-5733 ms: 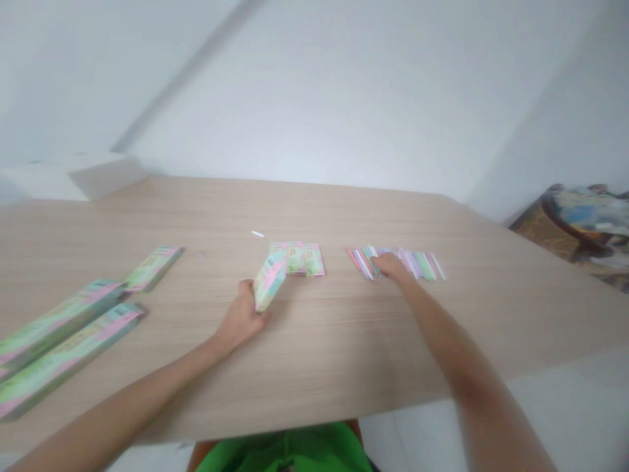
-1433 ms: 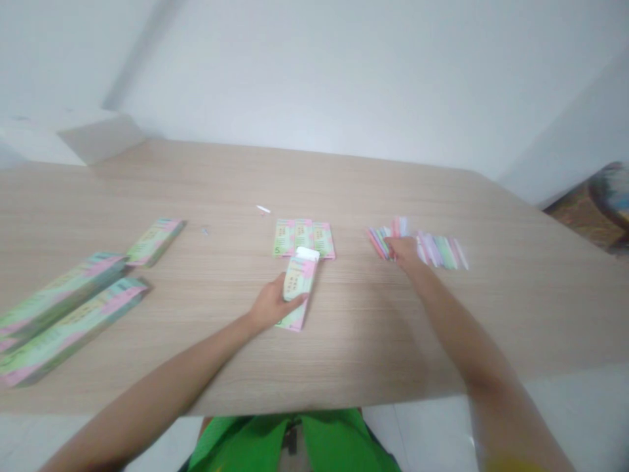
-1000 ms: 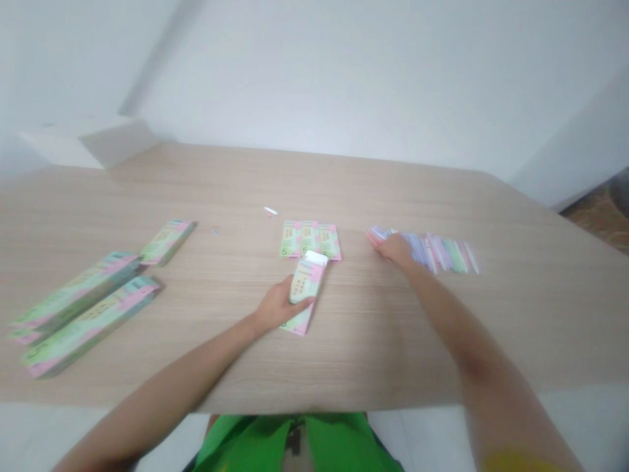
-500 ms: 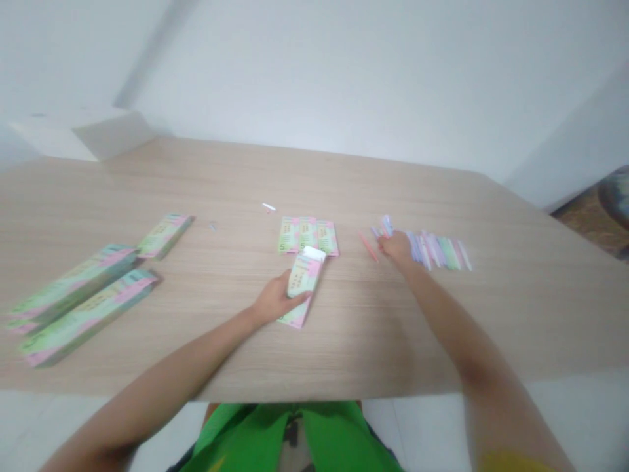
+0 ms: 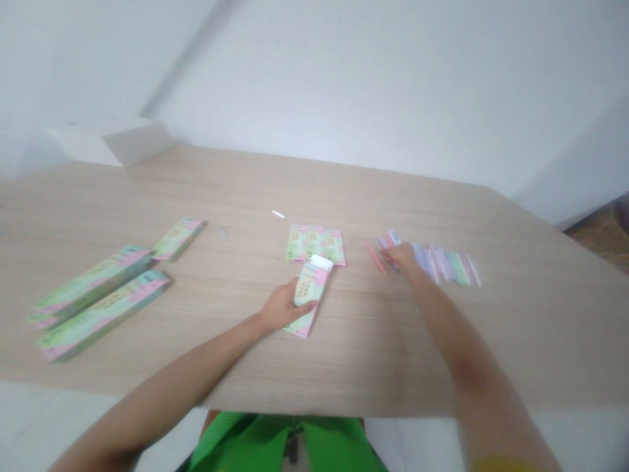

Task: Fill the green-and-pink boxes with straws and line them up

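Note:
My left hand (image 5: 284, 305) grips a slim pastel carton (image 5: 311, 288), green and pink with printed lettering; its white flap stands open at the far end. Thumb on top, it holds the carton tilted just above or on the table. My right hand (image 5: 400, 257) is closed at the left end of a row of slim pastel pen-like sticks (image 5: 442, 263). Its fingertips pinch at a dark reddish stick, blurred and partly hidden. A coral stick (image 5: 376, 259) lies apart, left of those fingers. Beyond the held carton, three similar cartons (image 5: 315, 242) lie side by side.
Long stacks of the same cartons (image 5: 105, 308) lie on the left of the wooden table (image 5: 236, 373), with a shorter stack (image 5: 179, 239) behind. A small white strip (image 5: 278, 214) and a tiny scrap (image 5: 224, 231) lie farther back. A white box (image 5: 113, 141) stands at the far left.
The view has shifted slightly, moving everything a little right and down. My right hand's fingers have closed on a stick at the row's left end. My left hand keeps its hold on the carton.

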Tool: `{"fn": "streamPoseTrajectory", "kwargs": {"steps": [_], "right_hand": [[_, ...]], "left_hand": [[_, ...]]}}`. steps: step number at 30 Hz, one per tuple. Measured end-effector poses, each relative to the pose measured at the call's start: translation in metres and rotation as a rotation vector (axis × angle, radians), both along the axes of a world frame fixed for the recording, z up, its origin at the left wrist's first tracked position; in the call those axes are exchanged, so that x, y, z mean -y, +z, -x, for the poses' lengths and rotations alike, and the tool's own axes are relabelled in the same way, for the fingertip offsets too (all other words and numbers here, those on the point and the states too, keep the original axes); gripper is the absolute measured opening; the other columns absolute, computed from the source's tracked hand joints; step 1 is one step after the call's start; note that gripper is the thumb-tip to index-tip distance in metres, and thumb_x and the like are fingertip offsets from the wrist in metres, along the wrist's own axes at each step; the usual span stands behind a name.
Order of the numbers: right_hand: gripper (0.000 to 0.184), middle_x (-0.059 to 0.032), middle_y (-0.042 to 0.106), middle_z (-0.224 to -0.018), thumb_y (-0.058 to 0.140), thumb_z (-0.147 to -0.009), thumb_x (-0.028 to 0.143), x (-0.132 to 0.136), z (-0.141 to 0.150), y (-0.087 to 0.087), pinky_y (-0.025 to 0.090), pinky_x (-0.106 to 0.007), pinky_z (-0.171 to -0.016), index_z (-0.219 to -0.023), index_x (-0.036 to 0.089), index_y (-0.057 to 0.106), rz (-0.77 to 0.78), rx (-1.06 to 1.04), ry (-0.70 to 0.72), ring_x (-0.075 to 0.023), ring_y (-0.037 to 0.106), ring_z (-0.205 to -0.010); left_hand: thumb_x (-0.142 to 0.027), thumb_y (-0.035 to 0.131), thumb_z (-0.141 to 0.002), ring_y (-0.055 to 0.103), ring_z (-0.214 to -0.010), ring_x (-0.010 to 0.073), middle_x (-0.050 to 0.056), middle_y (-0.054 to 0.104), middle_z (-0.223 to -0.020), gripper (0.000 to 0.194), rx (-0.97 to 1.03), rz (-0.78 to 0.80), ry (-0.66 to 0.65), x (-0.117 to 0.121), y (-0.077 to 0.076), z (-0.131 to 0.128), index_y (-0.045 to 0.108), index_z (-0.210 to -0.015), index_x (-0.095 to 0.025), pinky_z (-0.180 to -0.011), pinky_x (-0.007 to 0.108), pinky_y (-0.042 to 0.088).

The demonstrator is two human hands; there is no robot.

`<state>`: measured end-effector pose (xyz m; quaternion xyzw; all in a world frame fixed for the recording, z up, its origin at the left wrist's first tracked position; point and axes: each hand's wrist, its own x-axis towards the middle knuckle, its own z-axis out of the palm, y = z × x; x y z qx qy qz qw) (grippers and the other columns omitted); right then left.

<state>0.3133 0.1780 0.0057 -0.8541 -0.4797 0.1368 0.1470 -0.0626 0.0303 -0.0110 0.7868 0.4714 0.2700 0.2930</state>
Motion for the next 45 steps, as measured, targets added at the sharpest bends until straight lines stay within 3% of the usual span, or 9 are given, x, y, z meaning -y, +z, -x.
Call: {"fn": "streamPoseTrajectory", "kwargs": {"steps": [3,7,12,18,23,27,31,38,45], "right_hand": [[0.033,-0.0096,0.065,-0.063,0.074,-0.074,0.042,-0.005,0.003,0.001,0.05,-0.029,-0.062,-0.072,0.01,0.07,-0.006,0.031,0.018,-0.0222,0.067,-0.066],[0.034,-0.0167,0.07,-0.082,0.073,-0.074,0.037,-0.007,0.005,0.005,0.052,-0.03,-0.07,-0.091,0.008,0.071,-0.051,0.11,0.004,-0.0279,0.069,-0.089],[0.039,-0.0246,0.069,-0.1,0.071,-0.075,0.029,-0.002,0.006,0.008,0.054,-0.034,-0.074,-0.104,0.003,0.069,-0.055,0.151,-0.017,-0.0322,0.068,-0.098],[0.031,-0.0234,0.07,-0.101,0.075,-0.07,0.026,0.0,0.006,0.008,0.051,-0.035,-0.085,-0.092,0.005,0.073,-0.082,0.12,0.064,-0.0341,0.066,-0.105],[0.034,-0.0215,0.07,-0.084,0.071,-0.072,0.039,0.003,0.018,0.016,0.05,-0.032,-0.071,-0.079,0.006,0.071,-0.226,0.032,-0.035,-0.0326,0.068,-0.091],[0.032,-0.0154,0.067,-0.074,0.065,-0.074,0.039,0.021,0.034,0.023,0.045,-0.028,-0.058,-0.077,0.008,0.067,-0.432,-0.072,-0.145,-0.024,0.065,-0.071],[0.022,-0.0069,0.064,-0.068,0.061,-0.076,0.034,0.051,0.053,0.018,0.04,-0.024,-0.048,-0.076,0.012,0.062,-0.588,-0.217,-0.148,-0.0143,0.056,-0.055],[0.036,-0.0048,0.067,-0.07,0.052,-0.088,0.046,0.106,0.079,-0.008,0.049,-0.03,-0.069,-0.08,0.014,0.066,-0.954,-0.371,0.075,-0.016,0.062,-0.066],[0.047,-0.0108,0.073,-0.078,0.049,-0.089,0.053,0.122,0.088,-0.021,0.048,-0.03,-0.068,-0.078,0.014,0.072,-0.852,-0.403,0.114,-0.0197,0.067,-0.07]], "left_hand": [[-0.059,0.057,-0.083,0.066,-0.088,0.0262,0.01,0.069,-0.105,0.058,-0.002,0.0,0.0,0.0,0.0,0.0,0.054,-0.124,-0.018,-0.076,0.037,0.053],[-0.059,0.057,-0.084,0.067,-0.088,0.0258,0.009,0.069,-0.105,0.058,0.006,-0.002,-0.001,0.0,-0.001,0.001,0.053,-0.125,-0.018,-0.075,0.036,0.053],[-0.06,0.057,-0.084,0.067,-0.088,0.0255,0.01,0.068,-0.105,0.06,0.017,0.012,-0.019,0.001,-0.001,0.001,0.051,-0.126,-0.017,-0.076,0.035,0.053],[-0.06,0.056,-0.084,0.066,-0.085,0.0254,0.009,0.069,-0.1,0.055,-0.01,0.003,-0.021,0.0,0.002,0.001,0.054,-0.12,-0.018,-0.072,0.034,0.052],[-0.06,0.056,-0.084,0.066,-0.084,0.0251,0.009,0.069,-0.1,0.055,-0.01,0.005,-0.031,0.0,0.003,0.001,0.054,-0.119,-0.017,-0.071,0.034,0.052],[-0.06,0.056,-0.084,0.066,-0.086,0.025,0.009,0.069,-0.101,0.055,-0.025,0.018,-0.032,0.001,0.005,0.001,0.054,-0.119,-0.017,-0.071,0.033,0.051],[-0.06,0.055,-0.085,0.066,-0.088,0.0252,0.01,0.069,-0.104,0.057,-0.057,0.024,-0.034,0.0,0.004,0.001,0.052,-0.122,-0.016,-0.073,0.033,0.051],[-0.062,0.054,-0.085,0.066,-0.089,0.026,0.011,0.068,-0.106,0.061,-0.083,0.018,-0.023,-0.001,0.001,0.001,0.052,-0.125,-0.015,-0.074,0.034,0.051],[-0.063,0.053,-0.085,0.067,-0.085,0.0247,0.01,0.069,-0.104,0.059,-0.078,0.002,-0.023,-0.001,0.002,0.001,0.054,-0.12,-0.015,-0.071,0.033,0.052]]}}
